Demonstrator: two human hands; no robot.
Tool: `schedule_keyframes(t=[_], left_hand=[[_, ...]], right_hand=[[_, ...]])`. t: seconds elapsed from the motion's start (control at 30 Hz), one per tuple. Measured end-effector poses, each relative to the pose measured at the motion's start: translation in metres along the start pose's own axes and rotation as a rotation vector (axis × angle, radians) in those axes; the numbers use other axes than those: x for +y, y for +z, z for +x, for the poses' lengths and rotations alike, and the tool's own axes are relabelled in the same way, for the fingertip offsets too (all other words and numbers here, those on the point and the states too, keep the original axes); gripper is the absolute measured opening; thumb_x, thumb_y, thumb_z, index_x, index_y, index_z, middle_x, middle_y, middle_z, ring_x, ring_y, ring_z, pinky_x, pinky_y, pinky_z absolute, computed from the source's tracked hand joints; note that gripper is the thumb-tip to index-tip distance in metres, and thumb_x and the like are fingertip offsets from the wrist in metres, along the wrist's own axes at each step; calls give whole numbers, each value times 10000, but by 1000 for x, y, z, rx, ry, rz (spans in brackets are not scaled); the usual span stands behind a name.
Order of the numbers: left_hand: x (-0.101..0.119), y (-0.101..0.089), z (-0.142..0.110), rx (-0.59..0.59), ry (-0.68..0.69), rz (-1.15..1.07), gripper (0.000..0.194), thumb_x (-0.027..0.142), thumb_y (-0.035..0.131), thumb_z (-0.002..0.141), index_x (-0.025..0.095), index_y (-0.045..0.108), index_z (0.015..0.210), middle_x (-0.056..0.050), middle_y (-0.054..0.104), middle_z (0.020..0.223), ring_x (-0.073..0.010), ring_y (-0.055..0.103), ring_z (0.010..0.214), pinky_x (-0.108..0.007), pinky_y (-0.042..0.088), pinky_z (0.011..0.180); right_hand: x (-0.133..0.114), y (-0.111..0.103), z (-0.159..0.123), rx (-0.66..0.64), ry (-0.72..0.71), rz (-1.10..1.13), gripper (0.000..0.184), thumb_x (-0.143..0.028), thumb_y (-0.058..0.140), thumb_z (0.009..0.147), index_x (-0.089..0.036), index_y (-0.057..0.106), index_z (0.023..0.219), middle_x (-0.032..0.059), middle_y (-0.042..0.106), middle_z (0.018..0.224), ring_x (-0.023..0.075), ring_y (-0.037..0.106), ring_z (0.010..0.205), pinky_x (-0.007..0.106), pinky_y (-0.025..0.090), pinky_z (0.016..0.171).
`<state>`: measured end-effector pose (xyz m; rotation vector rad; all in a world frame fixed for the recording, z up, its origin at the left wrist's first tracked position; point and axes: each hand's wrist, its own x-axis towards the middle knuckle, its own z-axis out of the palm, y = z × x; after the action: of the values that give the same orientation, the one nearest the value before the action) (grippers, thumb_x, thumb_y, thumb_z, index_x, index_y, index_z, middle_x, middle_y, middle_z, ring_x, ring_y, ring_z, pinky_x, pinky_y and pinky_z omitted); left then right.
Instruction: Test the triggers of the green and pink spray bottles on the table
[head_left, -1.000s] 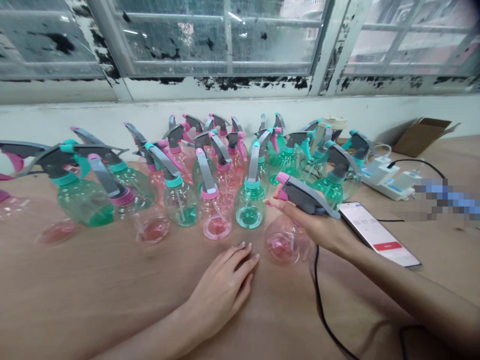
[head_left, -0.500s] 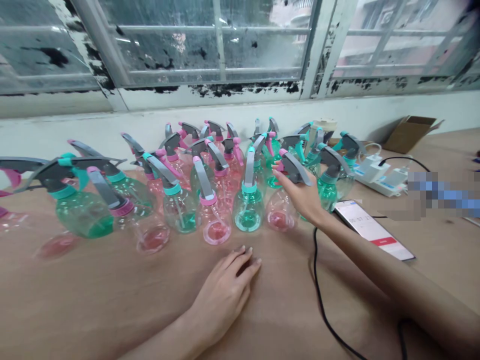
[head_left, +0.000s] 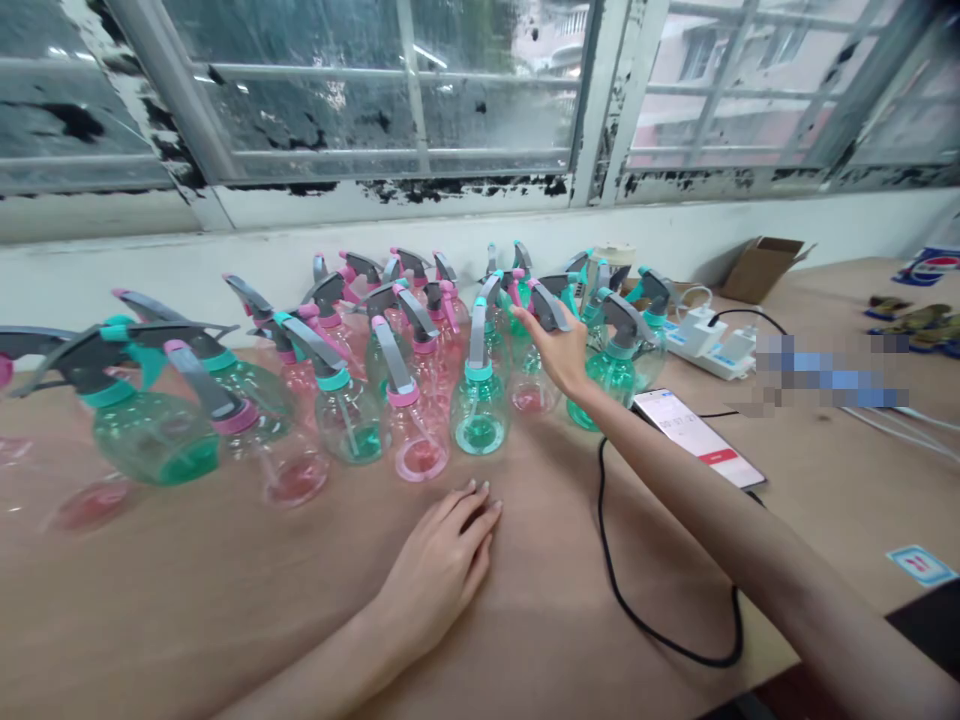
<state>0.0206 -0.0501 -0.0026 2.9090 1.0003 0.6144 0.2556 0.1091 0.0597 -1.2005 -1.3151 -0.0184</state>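
My right hand (head_left: 556, 345) is wrapped around the neck of a clear spray bottle (head_left: 534, 398) with a pink-and-grey trigger head. Some fingers are hidden behind the head, and I cannot tell whether its base touches the table. My left hand (head_left: 442, 560) lies palm down on the tabletop, fingers stretched out and holding nothing. Just beyond its fingertips stand a pink-collared spray bottle (head_left: 421, 455) and a green spray bottle (head_left: 480, 425). To the right of my right hand is another green spray bottle (head_left: 611, 378) with a grey trigger.
Several more pink and green spray bottles crowd the wooden table (head_left: 247, 590) towards the wall. On the right lie a phone (head_left: 697, 435), a black cable (head_left: 611, 560) and a white power strip (head_left: 709, 345). Behind them sits an open cardboard box (head_left: 761, 270).
My right hand has moved the pink-headed spray bottle back, away from me, among the others. The view has turned slightly right. My left hand stays resting on the table.
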Motion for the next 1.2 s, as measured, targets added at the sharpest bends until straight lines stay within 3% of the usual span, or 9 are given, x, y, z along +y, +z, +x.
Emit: schedule_keyframes(t=[0.3,0.43,0.53,0.63,0.8,0.87,0.97,1.07,1.2], left_hand=[[0,0,2,11,1,8,306,107,462,919,136,621,1179,-129,639,1238,-277,584,1174,-464,536,936],[-1,2,1,34,12,0,303,118,445,928,138,623,1172,-128,646,1225,-271,588,1166,-462,539,930],[-3,4,-1,44,10,6,307,131,440,933,154,624,1178,-120,643,1238,-264,584,1175,-451,530,945],[-4,5,-1,41,5,4,314,143,436,937,166,625,1186,-111,640,1247,-259,582,1178,-443,525,955],[-4,4,-1,30,5,15,316,144,433,937,169,626,1186,-102,644,1242,-257,584,1170,-435,529,948],[-4,4,0,32,8,13,311,141,438,934,174,628,1179,-99,646,1237,-255,589,1162,-436,530,946],[-4,4,0,27,5,17,303,134,457,927,165,632,1172,-104,646,1232,-263,590,1156,-446,529,944],[-4,3,1,12,4,23,299,127,465,924,143,636,1169,-120,643,1231,-274,589,1154,-456,527,942],[-3,2,1,8,-1,25,305,130,461,928,144,631,1180,-120,640,1237,-268,589,1154,-450,530,939]], right_hand=[[-2,-11,-11,-105,63,-90,407,-600,655,752,-203,576,711,-21,542,592,149,469,587,289,399,594],[-5,-20,-12,-110,36,-89,505,-592,680,739,-148,646,977,109,688,951,236,622,876,347,478,793],[-13,-33,-10,-145,46,-112,745,-598,690,729,-70,565,1239,227,590,1282,322,549,1198,427,425,997],[-30,-55,-17,-137,57,-142,891,-579,708,724,-6,452,1356,275,498,1380,344,480,1291,461,382,1067],[-56,-107,-42,-44,-64,-87,432,-484,623,845,-178,607,1148,126,672,1138,259,643,1066,439,505,946],[-50,-124,-44,76,-121,-161,374,-463,635,838,-201,608,1103,106,662,1103,253,633,1042,452,500,940],[-19,-137,-35,147,10,-151,646,-515,722,736,-167,520,1241,164,582,1252,291,578,1144,478,459,987],[17,-136,-23,-57,279,-48,901,-609,727,671,-155,401,1378,205,512,1366,335,516,1245,501,434,1008],[34,-122,-17,-198,280,-28,855,-622,742,632,-171,509,1319,172,587,1303,346,581,1157,465,494,908]])
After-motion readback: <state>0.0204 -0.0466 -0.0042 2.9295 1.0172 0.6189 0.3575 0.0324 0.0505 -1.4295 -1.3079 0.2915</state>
